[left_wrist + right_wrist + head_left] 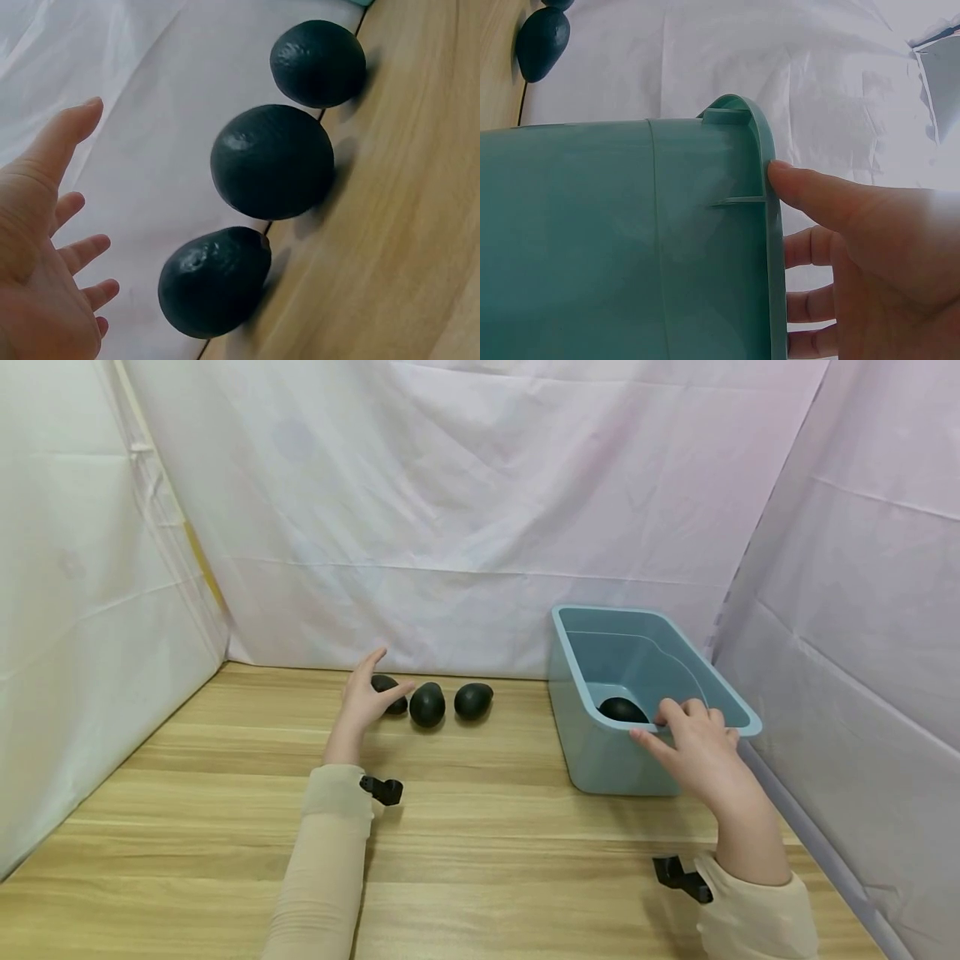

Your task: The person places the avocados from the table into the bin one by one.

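Three dark avocados stand in a row on the table by the back cloth: a left one [392, 695], a middle one [427, 705] and a right one [473, 701]. My left hand [366, 700] is at the left avocado, thumb and fingers spread wide. In the left wrist view its palm [45, 277] holds nothing. My right hand [697, 747] grips the near rim of a blue-green plastic bin [622, 764], fingers over the edge and thumb on the outer side. In the right wrist view the thumb [810, 191] presses the rim. Another avocado [621, 709] lies inside the bin.
The wooden table [480, 860] runs up to a white cloth backdrop [450, 527]. More cloth hangs at the left [75, 568] and the right [862, 610], the right one close beside the bin. A black wrist camera mount [382, 790] sits on the left sleeve.
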Demonstrator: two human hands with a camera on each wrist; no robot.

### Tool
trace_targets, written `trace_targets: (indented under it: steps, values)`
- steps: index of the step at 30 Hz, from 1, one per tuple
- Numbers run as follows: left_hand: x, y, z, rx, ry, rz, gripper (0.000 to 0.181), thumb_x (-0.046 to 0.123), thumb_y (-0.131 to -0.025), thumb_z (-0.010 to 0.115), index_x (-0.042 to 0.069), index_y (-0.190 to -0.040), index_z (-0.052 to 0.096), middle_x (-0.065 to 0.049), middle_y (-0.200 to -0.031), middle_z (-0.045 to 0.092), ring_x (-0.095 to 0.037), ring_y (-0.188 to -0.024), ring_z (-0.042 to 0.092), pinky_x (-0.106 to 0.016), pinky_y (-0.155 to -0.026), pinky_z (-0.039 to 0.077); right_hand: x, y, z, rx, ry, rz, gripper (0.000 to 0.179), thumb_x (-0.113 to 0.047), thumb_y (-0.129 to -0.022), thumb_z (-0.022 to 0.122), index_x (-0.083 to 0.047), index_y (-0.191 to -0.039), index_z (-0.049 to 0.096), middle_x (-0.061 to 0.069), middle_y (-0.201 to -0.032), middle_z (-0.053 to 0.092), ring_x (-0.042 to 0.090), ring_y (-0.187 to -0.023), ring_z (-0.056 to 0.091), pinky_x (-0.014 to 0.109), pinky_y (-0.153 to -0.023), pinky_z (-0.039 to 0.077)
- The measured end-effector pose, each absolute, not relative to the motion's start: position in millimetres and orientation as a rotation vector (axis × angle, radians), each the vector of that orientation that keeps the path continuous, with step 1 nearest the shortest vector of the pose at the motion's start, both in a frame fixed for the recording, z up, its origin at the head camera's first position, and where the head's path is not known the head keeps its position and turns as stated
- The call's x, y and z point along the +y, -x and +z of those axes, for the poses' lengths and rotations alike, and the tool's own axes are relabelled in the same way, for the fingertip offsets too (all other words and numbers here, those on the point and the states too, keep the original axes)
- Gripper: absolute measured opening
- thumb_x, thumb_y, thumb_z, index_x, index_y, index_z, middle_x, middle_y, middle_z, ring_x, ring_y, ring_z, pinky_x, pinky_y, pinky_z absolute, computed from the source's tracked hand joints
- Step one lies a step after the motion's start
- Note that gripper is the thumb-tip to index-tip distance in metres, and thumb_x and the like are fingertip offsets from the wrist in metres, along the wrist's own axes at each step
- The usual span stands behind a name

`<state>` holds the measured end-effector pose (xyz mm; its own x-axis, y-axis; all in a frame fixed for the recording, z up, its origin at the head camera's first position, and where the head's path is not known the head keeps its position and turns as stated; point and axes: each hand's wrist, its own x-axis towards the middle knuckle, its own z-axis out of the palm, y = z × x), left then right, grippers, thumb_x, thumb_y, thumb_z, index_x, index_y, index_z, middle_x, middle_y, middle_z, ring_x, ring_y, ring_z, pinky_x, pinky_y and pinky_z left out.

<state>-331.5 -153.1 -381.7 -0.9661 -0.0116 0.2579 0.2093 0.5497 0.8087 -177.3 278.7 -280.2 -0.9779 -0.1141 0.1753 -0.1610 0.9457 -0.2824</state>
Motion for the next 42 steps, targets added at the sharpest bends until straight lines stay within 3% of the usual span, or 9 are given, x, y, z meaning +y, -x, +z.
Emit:
trace_targets:
  steps: [10, 21, 37, 42]
  values:
    - [-158, 336, -399, -2.543, 0.147, -1.422, 0.087, 0.043, -0.084, 0.072, 0.026, -0.154, 0.023, -0.007, -0.157, 0.018, -0.038, -0.142, 0.012, -0.062, -0.107, 0.008, 279, 177, -281, -2.937, -0.207, 0.445, 0.052, -0.054, -0.095, 0.051, -0.003, -0.106, 0.049, 0.024, -0.106, 0.043, 0.048, -0.098, 0.034, 0.071, -0.078, 0.021]
    - [-161, 340, -413, -2.554, 0.096, -1.436, 0.089, 0.035, -0.083, 0.075, 0.022, -0.154, 0.023, -0.016, -0.154, 0.025, -0.040, -0.138, 0.021, -0.060, -0.106, 0.021, 279, 177, -280, -2.938, -0.204, 0.449, 0.053, -0.055, -0.095, 0.050, -0.003, -0.106, 0.049, 0.024, -0.107, 0.042, 0.049, -0.099, 0.033, 0.071, -0.078, 0.021]
    - [-164, 351, -422, -2.592, 0.074, -1.317, 0.085, 0.029, -0.083, 0.076, 0.016, -0.152, 0.027, -0.015, -0.155, 0.023, -0.042, -0.138, 0.019, -0.059, -0.108, 0.008, 276, 178, -280, -2.939, -0.205, 0.455, 0.052, -0.053, -0.095, 0.051, -0.003, -0.106, 0.049, 0.023, -0.105, 0.042, 0.048, -0.099, 0.034, 0.070, -0.078, 0.021]
    - [-165, 354, -425, -2.626, 0.079, -1.288, 0.084, 0.029, -0.083, 0.076, 0.013, -0.151, 0.030, -0.017, -0.155, 0.020, -0.046, -0.137, 0.017, -0.061, -0.107, 0.008, 276, 178, -279, -2.944, -0.207, 0.458, 0.052, -0.053, -0.095, 0.050, -0.003, -0.107, 0.049, 0.023, -0.106, 0.042, 0.049, -0.099, 0.034, 0.071, -0.078, 0.021]
